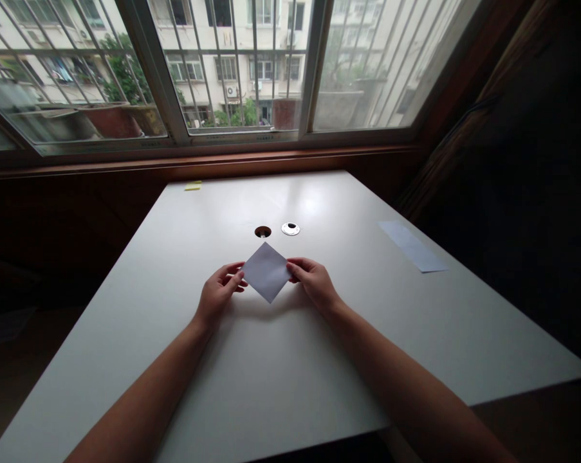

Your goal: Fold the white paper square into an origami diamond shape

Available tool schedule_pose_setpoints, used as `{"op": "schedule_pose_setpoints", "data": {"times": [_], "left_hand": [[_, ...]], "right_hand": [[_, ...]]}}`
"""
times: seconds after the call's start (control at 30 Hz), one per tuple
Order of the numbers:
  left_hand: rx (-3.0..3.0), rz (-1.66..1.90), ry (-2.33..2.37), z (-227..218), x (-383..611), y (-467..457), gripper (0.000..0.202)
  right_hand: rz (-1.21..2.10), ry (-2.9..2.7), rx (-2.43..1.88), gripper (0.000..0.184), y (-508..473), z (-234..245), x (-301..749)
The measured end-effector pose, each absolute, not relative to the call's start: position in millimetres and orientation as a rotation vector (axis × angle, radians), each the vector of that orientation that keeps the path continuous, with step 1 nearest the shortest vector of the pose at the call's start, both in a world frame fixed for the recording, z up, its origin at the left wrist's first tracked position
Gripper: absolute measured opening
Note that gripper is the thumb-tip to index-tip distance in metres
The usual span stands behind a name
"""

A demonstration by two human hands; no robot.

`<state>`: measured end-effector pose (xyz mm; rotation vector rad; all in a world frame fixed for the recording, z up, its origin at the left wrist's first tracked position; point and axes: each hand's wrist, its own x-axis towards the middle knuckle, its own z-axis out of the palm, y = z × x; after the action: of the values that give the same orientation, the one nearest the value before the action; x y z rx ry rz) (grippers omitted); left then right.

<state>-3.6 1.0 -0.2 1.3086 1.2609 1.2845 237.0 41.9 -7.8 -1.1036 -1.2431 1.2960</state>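
Note:
A square sheet of white paper (pixel 266 273) is held above the tabletop, turned so that its corners point up, down and to the sides. My left hand (pixel 219 292) pinches the left corner between thumb and fingers. At the opposite corner, my right hand (pixel 316 281) grips the paper the same way, thumb on the near face. The sheet looks flat, and a soft shadow falls on the table below it.
The white table (pixel 280 373) has a round cable hole (pixel 263 231) with a loose grommet cover (pixel 291 229) beside it. A paper strip (pixel 413 247) lies near the right edge, yellow sticky notes (pixel 193 186) at the far left corner. A barred window (pixel 242 71) stands behind.

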Motion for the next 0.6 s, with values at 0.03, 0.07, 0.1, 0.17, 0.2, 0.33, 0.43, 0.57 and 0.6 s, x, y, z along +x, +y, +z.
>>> {"op": "schedule_pose_setpoints", "data": {"times": [0.03,0.07,0.1,0.17,0.2,0.33,0.43,0.57,0.6], "left_hand": [[1.341,1.258,1.256,0.0,-3.6,1.0,0.046],[1.367,1.238,1.252,-0.1,-3.6,1.1,0.049],[1.386,1.223,1.248,-0.5,-3.7,1.2,0.052],[1.411,1.204,1.246,-1.7,-4.1,1.5,0.055],[1.420,1.197,1.246,-2.4,-4.4,1.7,0.056],[1.447,1.179,1.234,-4.8,-5.5,2.2,0.057],[1.477,1.179,1.219,-5.4,-4.8,1.4,0.059],[1.503,1.186,1.191,-5.5,-2.9,-0.1,0.059],[1.502,1.190,1.185,-5.4,-2.5,-0.3,0.058]], "right_hand": [[1.296,-1.252,-1.099,0.043,42.1,-8.1,237.2],[1.294,-1.263,-1.095,0.044,42.4,-8.5,237.5],[1.293,-1.274,-1.093,0.045,42.8,-8.9,237.7],[1.293,-1.291,-1.091,0.047,43.4,-9.6,238.0],[1.297,-1.296,-1.090,0.047,43.6,-9.9,238.1],[1.314,-1.295,-1.089,0.046,44.2,-10.3,237.4],[1.310,-1.294,-1.084,0.045,44.2,-10.1,237.1],[1.300,-1.311,-1.077,0.043,43.9,-9.9,237.6],[1.301,-1.313,-1.076,0.042,43.8,-10.2,237.8]]}}
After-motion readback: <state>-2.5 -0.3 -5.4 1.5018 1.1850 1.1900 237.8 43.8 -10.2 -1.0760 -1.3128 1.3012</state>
